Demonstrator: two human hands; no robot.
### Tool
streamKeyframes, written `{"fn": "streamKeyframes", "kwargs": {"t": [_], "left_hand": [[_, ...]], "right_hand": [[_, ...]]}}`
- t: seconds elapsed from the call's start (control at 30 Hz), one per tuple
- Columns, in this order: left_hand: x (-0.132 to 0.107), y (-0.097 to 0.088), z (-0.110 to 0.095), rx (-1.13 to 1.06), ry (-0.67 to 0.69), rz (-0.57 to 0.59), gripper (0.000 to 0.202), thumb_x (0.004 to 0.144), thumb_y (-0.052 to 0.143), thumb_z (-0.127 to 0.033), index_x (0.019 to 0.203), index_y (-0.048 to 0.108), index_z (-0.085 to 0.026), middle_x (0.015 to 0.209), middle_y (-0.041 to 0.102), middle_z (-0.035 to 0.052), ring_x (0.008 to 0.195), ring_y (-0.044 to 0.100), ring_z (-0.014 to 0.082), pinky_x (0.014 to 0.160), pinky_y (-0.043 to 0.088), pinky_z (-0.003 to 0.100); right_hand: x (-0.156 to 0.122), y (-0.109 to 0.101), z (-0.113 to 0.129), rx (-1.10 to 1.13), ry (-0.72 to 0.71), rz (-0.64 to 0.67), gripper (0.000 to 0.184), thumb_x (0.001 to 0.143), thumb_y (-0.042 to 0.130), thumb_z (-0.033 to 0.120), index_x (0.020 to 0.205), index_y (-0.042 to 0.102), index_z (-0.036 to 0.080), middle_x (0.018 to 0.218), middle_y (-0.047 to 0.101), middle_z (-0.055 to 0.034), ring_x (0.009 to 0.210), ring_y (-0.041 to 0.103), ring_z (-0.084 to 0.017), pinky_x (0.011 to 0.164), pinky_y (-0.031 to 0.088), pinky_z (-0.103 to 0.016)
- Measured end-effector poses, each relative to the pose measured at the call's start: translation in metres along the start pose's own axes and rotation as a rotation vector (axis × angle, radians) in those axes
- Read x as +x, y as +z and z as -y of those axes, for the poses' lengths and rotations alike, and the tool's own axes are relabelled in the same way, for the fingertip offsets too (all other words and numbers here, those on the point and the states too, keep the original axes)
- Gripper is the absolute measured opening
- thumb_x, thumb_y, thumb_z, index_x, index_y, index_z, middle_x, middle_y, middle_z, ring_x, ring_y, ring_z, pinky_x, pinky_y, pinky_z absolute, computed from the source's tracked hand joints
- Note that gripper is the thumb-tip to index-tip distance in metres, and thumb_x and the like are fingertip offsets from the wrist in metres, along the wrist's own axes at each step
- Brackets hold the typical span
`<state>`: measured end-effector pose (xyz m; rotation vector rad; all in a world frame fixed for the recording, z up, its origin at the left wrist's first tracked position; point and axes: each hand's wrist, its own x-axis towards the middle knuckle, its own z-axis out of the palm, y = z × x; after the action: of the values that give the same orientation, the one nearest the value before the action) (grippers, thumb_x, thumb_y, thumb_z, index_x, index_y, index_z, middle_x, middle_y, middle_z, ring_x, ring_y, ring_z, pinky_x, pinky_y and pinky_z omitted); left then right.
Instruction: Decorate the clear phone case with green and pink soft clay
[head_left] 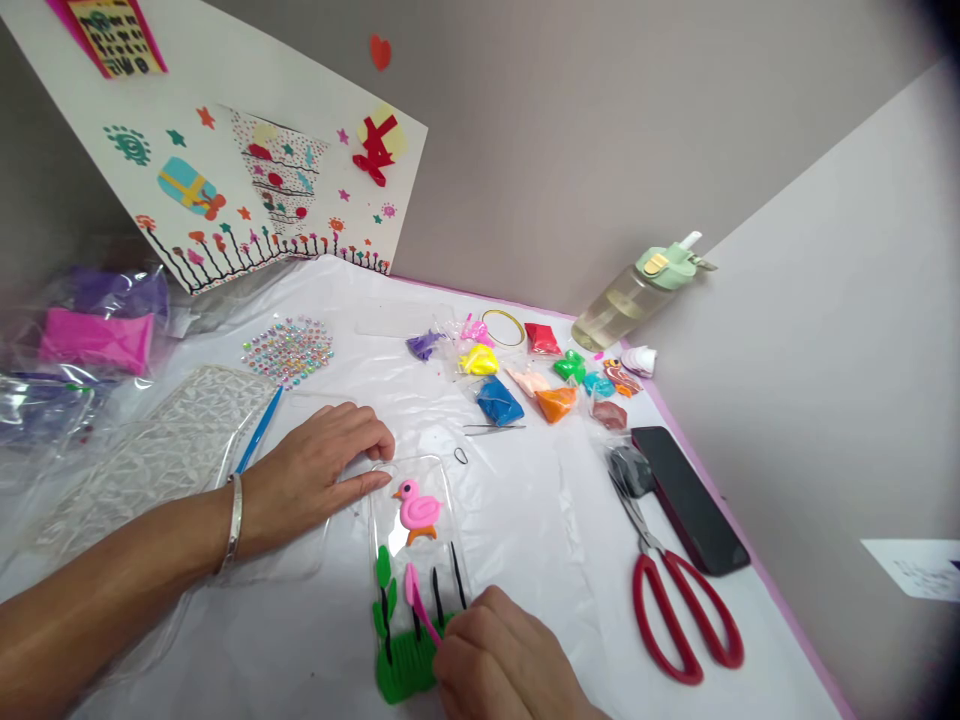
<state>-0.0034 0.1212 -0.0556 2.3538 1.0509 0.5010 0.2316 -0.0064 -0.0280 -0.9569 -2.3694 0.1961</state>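
Observation:
A clear phone case (442, 490) lies on the white table cover, decorated with a pink clay bird (417, 508), green clay grass (403, 660), a green leaf and thin black stems. My left hand (319, 470) rests on the case's upper left edge, fingers curled, thumb stretched flat along it, pressing it down. My right hand (499, 660) is at the case's lower end, fingers pinched on a pink tool (417, 600) whose tip touches the clay by the stems.
Small bags of coloured clay (525, 385) lie beyond the case. Red-handled scissors (675, 600) and a black phone (686, 495) sit at the right near the table edge. A bottle (637, 295), rhinestone sheet (289, 350), blue pen (259, 430) and textured plastic tray (150, 460) surround.

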Motion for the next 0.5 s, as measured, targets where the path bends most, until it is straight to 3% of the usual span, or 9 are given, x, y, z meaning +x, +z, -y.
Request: {"fn": "streamKeyframes", "kwargs": {"t": [0.13, 0.3, 0.5], "left_hand": [[0.0001, -0.0001, 0.0002, 0.0, 0.002, 0.005, 0.017, 0.098, 0.053, -0.037, 0.091, 0.056, -0.021, 0.09, 0.058, 0.0004, 0.087, 0.05, 0.0219, 0.08, 0.035, 0.035], [0.0001, -0.0002, 0.0006, 0.001, 0.002, 0.006, 0.017, 0.098, 0.053, -0.037, 0.091, 0.056, -0.021, 0.09, 0.057, 0.0005, 0.087, 0.05, 0.0223, 0.08, 0.035, 0.035], [0.0001, -0.0004, -0.0004, 0.002, 0.005, 0.0, 0.018, 0.099, 0.051, -0.037, 0.091, 0.056, -0.021, 0.09, 0.058, 0.0006, 0.087, 0.05, 0.0219, 0.08, 0.035, 0.035]], "right_hand": [[0.0, 0.0003, -0.0014, 0.01, -0.018, 0.019, 0.023, 0.094, 0.043, 0.0, 0.084, 0.057, 0.015, 0.062, 0.059, -0.0006, 0.053, 0.052, -0.013, 0.046, 0.04, -0.024], [-0.0014, 0.0003, -0.0037, 0.029, 0.016, -0.075, 0.024, 0.087, 0.042, -0.003, 0.094, 0.053, 0.016, 0.065, 0.062, -0.0006, 0.053, 0.052, -0.013, 0.046, 0.043, -0.023], [-0.0004, -0.0012, -0.0062, 0.062, 0.064, 0.062, 0.023, 0.092, 0.04, -0.002, 0.101, 0.051, 0.016, 0.072, 0.066, -0.0034, 0.059, 0.057, -0.015, 0.05, 0.049, -0.022]]}}
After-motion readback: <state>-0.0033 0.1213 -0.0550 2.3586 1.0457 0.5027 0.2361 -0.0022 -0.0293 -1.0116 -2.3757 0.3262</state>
